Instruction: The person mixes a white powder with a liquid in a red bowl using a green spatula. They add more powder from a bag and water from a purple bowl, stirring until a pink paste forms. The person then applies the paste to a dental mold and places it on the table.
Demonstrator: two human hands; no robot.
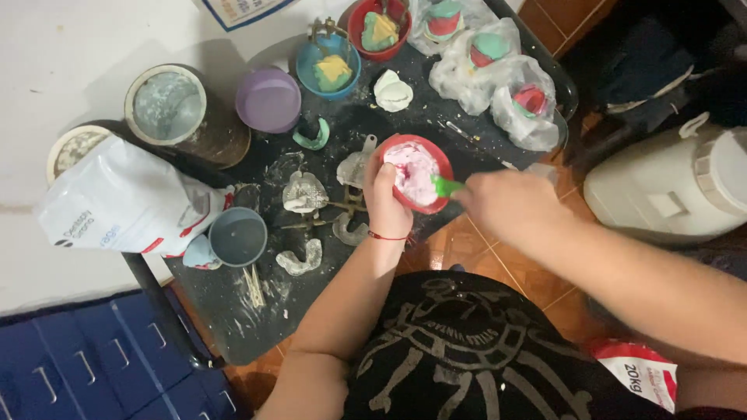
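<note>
Left hand [387, 204] gripped red bowl [414, 174], right hand [506, 206] held green spatula [447, 187], blade buried in pink mix; white pouch [124, 201] far left.

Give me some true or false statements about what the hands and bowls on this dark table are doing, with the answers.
1. The left hand grips the red bowl by its rim. True.
2. The red bowl holds a blue mix. False: the mix is pink.
3. The right hand holds a green spatula in the bowl. True.
4. The purple cup sits in the left hand. False: it stands apart on the table.
</note>
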